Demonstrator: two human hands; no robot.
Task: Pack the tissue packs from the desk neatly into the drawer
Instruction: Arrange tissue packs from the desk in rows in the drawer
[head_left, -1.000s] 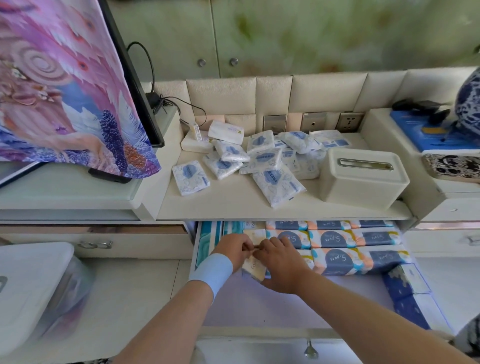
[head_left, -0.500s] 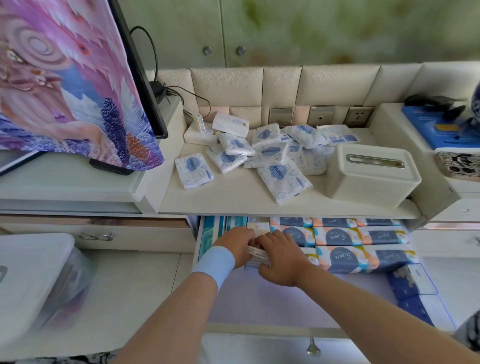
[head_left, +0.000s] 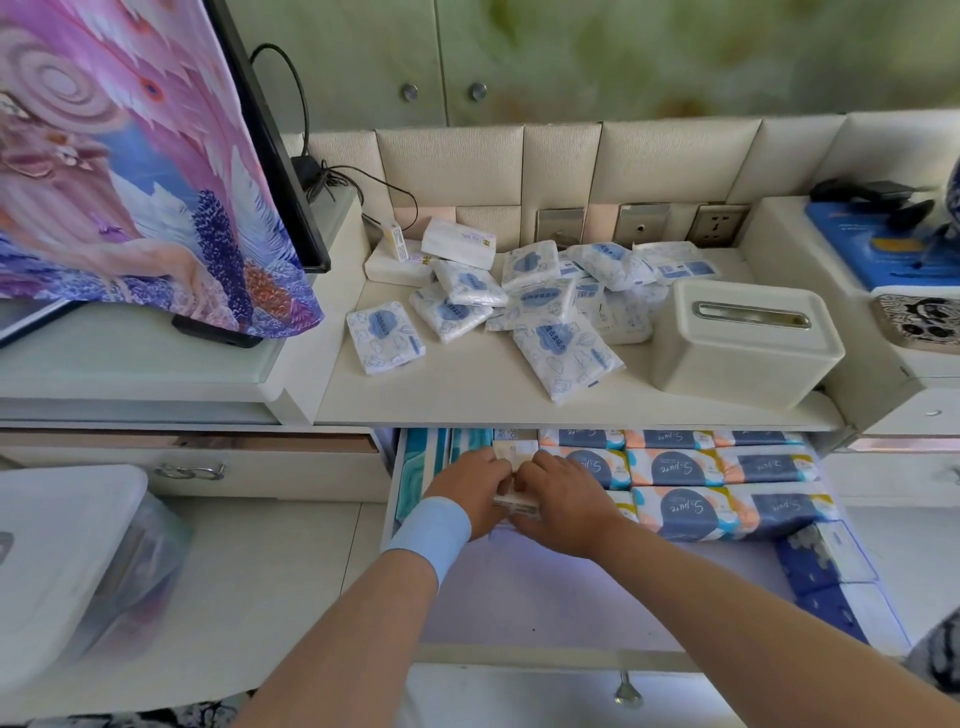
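The white desk is the biggest thing here. Under it the drawer is pulled out toward the person. At the back of the drawer, the orange and blue packs lie in rows, with their long sides going left to right. Some teal packs stand on their edges along the left wall, with their long sides going front to back. Dark blue packs sit along the right wall.

A white tissue box sits on the right side of the desk. Just beside it is a messy pile of tissue packs, white with blue prints, and they point every which way.

The left hand and the right hand are close together in the drawer. Their fingers curl around one cream pack and hold it from both sides. It is in the left part of the drawer, between the teal packs and the orange and blue ones. The hands hide most of it, so I cannot tell which way its long side goes.
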